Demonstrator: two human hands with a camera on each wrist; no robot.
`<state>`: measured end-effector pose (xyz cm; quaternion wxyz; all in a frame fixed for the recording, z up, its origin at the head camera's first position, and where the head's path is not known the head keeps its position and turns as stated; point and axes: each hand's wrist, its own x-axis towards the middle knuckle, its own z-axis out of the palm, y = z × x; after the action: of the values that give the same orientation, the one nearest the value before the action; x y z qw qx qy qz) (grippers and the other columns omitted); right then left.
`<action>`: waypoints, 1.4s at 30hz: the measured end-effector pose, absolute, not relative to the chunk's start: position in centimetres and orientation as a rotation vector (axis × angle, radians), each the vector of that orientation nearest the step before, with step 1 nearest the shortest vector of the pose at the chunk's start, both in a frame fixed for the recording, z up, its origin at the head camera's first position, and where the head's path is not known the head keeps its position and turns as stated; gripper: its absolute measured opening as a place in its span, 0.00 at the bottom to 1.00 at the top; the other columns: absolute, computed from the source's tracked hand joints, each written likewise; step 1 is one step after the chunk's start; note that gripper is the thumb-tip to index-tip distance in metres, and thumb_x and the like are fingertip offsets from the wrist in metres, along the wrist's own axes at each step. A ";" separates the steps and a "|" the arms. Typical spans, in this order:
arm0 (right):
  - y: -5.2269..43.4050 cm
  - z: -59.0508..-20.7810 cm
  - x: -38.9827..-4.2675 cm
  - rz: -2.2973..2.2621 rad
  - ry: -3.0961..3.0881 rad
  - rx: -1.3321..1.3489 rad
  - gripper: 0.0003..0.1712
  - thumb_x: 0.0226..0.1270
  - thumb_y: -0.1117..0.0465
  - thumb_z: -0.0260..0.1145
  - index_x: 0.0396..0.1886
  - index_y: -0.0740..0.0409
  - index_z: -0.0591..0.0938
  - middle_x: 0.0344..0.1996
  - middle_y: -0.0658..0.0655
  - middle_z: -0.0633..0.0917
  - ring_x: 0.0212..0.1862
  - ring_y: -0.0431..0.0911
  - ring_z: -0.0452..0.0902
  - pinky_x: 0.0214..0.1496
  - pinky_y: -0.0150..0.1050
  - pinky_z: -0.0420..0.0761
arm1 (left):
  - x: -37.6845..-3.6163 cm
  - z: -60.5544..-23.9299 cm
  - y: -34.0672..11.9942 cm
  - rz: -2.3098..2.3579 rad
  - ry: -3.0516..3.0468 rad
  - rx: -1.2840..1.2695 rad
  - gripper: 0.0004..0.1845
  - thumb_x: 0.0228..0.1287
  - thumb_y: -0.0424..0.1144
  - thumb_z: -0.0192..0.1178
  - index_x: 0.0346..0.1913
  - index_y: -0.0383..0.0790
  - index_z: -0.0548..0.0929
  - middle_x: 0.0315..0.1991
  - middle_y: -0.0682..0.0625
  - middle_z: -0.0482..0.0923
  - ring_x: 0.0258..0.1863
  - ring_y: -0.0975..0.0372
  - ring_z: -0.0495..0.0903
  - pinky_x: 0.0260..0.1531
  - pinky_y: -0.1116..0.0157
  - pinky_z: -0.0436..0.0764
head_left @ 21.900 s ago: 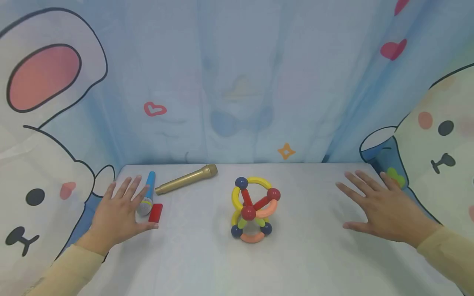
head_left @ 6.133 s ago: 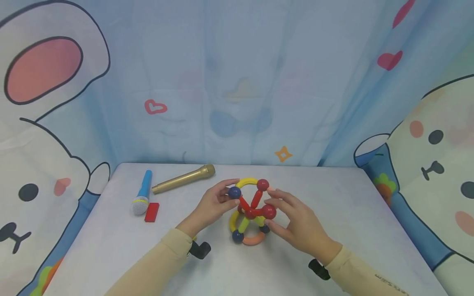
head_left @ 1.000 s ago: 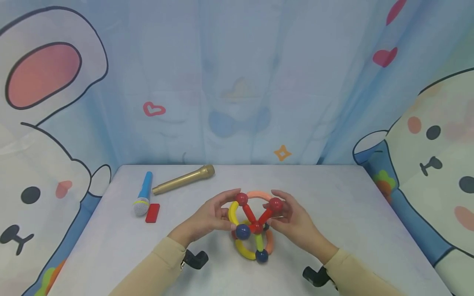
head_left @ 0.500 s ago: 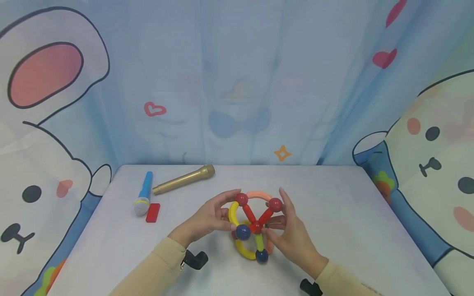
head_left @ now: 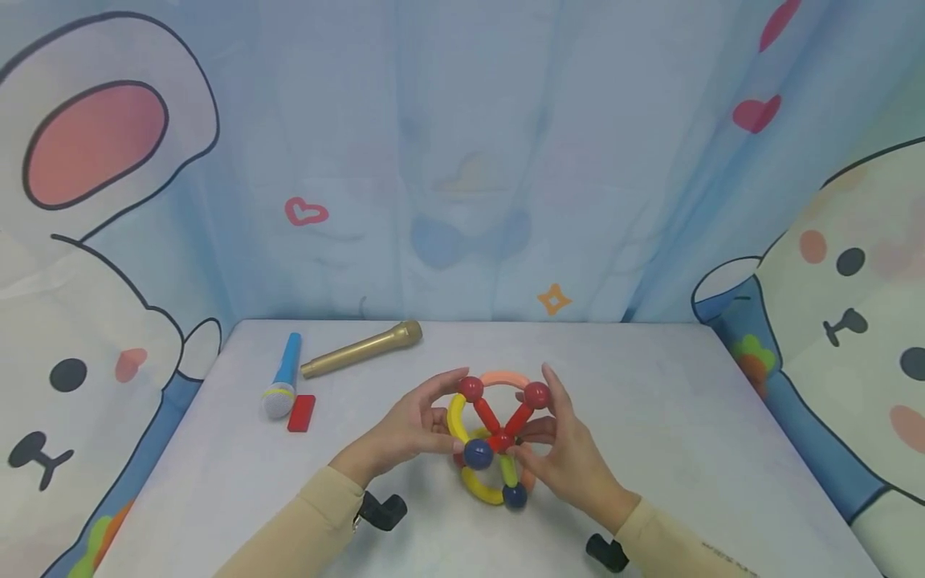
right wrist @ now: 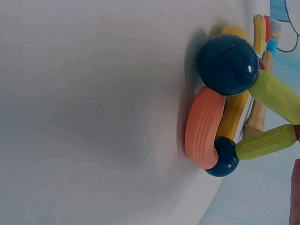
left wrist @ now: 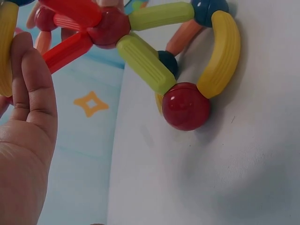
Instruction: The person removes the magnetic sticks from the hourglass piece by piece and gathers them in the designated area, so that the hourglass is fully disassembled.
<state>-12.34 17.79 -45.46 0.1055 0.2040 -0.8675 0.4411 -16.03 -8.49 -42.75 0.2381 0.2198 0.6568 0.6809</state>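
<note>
A ball-and-stick magnetic toy [head_left: 501, 442] stands on the table between both hands. Its upper part has red sticks [head_left: 486, 416] meeting at a red ball, with yellow and pink curved sticks round the rim. My left hand [head_left: 405, 429] holds the left side, thumb at a blue ball [head_left: 478, 454] and index finger at a red ball [head_left: 471, 388]. On the other side, my right hand [head_left: 578, 461] has its index finger along a red ball [head_left: 537, 395] and its thumb near the central joint; its other fingers are partly hidden. Green sticks [left wrist: 146, 63] lead to the lower ring in the left wrist view.
A gold microphone [head_left: 361, 351] lies at the back left of the white table [head_left: 650, 401]. Beside it are a blue toy microphone [head_left: 284, 377] and a red block [head_left: 301, 413]. A printed curtain [head_left: 462, 160] hangs behind the table.
Both hands, first spread apart, came to the toy, which has since turned and tilted. Within the last second the right thumb moved down towards the central joint and its index finger straightened; the left hand stayed.
</note>
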 end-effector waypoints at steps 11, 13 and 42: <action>18.7 -45.2 -15.1 1.176 -2.606 0.626 0.77 0.45 0.68 0.84 0.81 0.38 0.38 0.61 0.54 0.78 0.45 0.41 0.85 0.46 0.38 0.84 | -16.0 -43.3 -7.4 1.937 1.887 0.555 0.47 0.56 0.29 0.71 0.76 0.56 0.61 0.74 0.46 0.60 0.42 0.53 0.82 0.49 0.59 0.82; 18.8 -45.2 -15.6 1.178 -2.625 0.617 0.77 0.45 0.67 0.84 0.81 0.36 0.38 0.60 0.54 0.78 0.45 0.41 0.85 0.45 0.38 0.84 | -15.9 -43.4 -7.2 1.955 1.897 0.543 0.47 0.55 0.29 0.71 0.76 0.56 0.61 0.73 0.46 0.61 0.41 0.53 0.83 0.48 0.59 0.83; 18.9 -44.4 -17.8 1.102 -2.757 0.582 0.72 0.46 0.62 0.84 0.81 0.37 0.45 0.56 0.55 0.79 0.45 0.45 0.84 0.46 0.46 0.85 | -16.4 -43.2 -6.3 1.963 1.951 0.547 0.50 0.54 0.29 0.73 0.77 0.53 0.57 0.73 0.47 0.58 0.54 0.46 0.80 0.50 0.59 0.82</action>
<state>-17.77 18.93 -44.38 0.0582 0.1922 -0.9097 0.3636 -16.35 -6.28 -43.17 0.1596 0.1914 0.6828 0.6868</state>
